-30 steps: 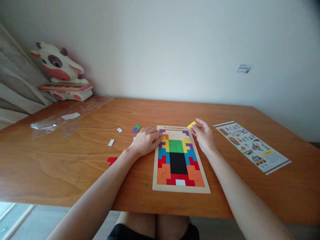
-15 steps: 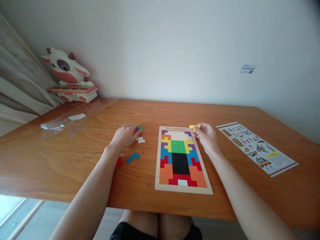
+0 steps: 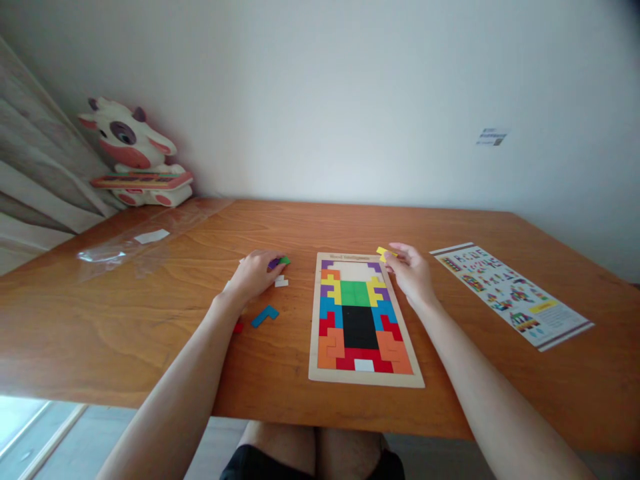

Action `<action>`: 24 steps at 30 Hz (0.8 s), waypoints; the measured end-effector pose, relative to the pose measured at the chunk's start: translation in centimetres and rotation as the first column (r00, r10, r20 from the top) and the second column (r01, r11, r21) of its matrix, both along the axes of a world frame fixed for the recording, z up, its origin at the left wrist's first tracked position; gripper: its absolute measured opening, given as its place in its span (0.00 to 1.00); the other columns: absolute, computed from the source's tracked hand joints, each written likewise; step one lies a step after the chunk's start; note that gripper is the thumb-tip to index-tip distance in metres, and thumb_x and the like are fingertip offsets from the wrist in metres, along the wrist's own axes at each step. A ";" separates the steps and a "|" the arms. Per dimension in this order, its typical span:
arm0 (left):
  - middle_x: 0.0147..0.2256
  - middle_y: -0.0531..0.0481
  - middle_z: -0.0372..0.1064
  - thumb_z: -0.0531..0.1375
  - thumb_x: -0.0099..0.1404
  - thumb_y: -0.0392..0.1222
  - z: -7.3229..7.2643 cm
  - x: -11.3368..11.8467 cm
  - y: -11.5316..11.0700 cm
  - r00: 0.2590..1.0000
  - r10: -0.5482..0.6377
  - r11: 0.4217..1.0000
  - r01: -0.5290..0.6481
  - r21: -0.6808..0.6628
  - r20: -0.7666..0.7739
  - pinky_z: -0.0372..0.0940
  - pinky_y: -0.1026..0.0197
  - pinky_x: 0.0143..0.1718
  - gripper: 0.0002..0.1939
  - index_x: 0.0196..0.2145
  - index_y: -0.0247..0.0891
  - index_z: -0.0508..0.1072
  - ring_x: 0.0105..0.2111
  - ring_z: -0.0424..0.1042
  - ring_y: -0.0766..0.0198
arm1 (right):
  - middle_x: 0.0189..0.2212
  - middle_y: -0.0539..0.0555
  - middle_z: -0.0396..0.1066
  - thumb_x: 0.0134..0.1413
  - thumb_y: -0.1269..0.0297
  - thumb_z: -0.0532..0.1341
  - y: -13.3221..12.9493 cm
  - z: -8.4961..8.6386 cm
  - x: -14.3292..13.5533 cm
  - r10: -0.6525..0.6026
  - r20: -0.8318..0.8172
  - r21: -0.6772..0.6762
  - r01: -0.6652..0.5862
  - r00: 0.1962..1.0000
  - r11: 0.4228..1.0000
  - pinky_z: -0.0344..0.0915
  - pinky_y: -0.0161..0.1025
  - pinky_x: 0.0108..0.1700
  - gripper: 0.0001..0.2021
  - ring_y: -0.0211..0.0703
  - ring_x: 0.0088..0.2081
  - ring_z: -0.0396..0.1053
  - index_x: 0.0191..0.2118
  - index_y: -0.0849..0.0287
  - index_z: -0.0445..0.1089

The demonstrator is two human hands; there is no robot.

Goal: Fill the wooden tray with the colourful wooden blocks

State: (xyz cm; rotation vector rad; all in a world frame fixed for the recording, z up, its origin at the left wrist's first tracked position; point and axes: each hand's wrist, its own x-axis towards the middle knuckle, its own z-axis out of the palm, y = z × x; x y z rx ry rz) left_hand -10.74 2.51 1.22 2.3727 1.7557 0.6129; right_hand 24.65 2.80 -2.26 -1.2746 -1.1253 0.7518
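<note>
My right hand (image 3: 413,270) pinches a yellow puzzle piece (image 3: 383,253) just above the top right corner of the wooden puzzle board (image 3: 367,379). Colored pieces fill most of this board; a bare pale area (image 3: 350,271) shows near its top. Left of the board, my left hand (image 3: 255,272) is closed with thumb and fingers around a purple piece (image 3: 273,264). A green piece (image 3: 285,261) touches or overlaps the purple one. Just below those fingertips lies a white piece (image 3: 281,282). Nearer me are a blue piece (image 3: 265,316) and a red piece (image 3: 239,327), partly hidden by my left forearm.
A printed pattern sheet (image 3: 515,297) lies on the wooden table (image 3: 465,393) at the right. Back left stands a cow-shaped toy keyboard (image 3: 135,157), with a clear plastic bag (image 3: 113,253) in front of it. A pale wall (image 3: 325,100) rises behind the table.
The yellow piece has turned and tilted in my right fingers. My left hand has shifted slightly right, its fingers closing around the purple piece; the green piece has moved slightly too.
</note>
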 end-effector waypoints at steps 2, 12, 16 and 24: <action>0.45 0.45 0.78 0.59 0.65 0.49 -0.2 0.1 0.1 0.994 0.019 0.999 -0.015 -0.039 0.110 0.70 0.56 0.49 0.17 0.47 0.40 0.77 0.45 0.77 0.55 | 0.40 0.56 0.74 0.46 0.50 0.68 -0.2 0.2 -0.3 0.008 -0.013 0.010 -0.008 1.000 1.000 0.74 0.44 0.38 0.24 0.42 0.34 0.74 0.46 0.58 0.71; 0.43 0.44 0.79 0.61 0.62 0.49 0.4 -1.8 0.4 0.981 0.146 0.989 -0.145 -0.015 0.126 0.71 0.58 0.45 0.16 0.44 0.38 0.78 0.41 0.78 0.56 | 0.36 0.53 0.76 0.40 0.50 0.72 -0.6 1.1 -0.8 0.055 -0.139 -0.045 -0.061 0.989 0.997 0.75 0.45 0.43 0.24 0.43 0.35 0.76 0.44 0.56 0.75; 0.42 0.45 0.78 0.59 0.64 0.50 0.4 -2.3 0.3 0.993 0.115 0.993 -0.114 0.014 -0.022 0.69 0.57 0.43 0.15 0.42 0.40 0.79 0.41 0.77 0.54 | 0.38 0.55 0.79 0.37 0.49 0.74 -1.0 1.7 -1.2 0.092 -0.141 -0.067 -0.102 0.986 0.993 0.74 0.45 0.42 0.23 0.46 0.38 0.76 0.39 0.56 0.76; 0.39 0.47 0.78 0.56 0.66 0.55 1.7 -1.5 -0.9 0.990 0.042 0.999 -0.039 0.027 -0.132 0.64 0.61 0.37 0.17 0.37 0.42 0.78 0.38 0.75 0.57 | 0.28 0.52 0.77 0.35 0.49 0.75 -1.4 2.1 -1.9 0.164 -0.169 -0.109 -0.184 0.972 0.977 0.73 0.40 0.34 0.23 0.41 0.30 0.75 0.33 0.58 0.72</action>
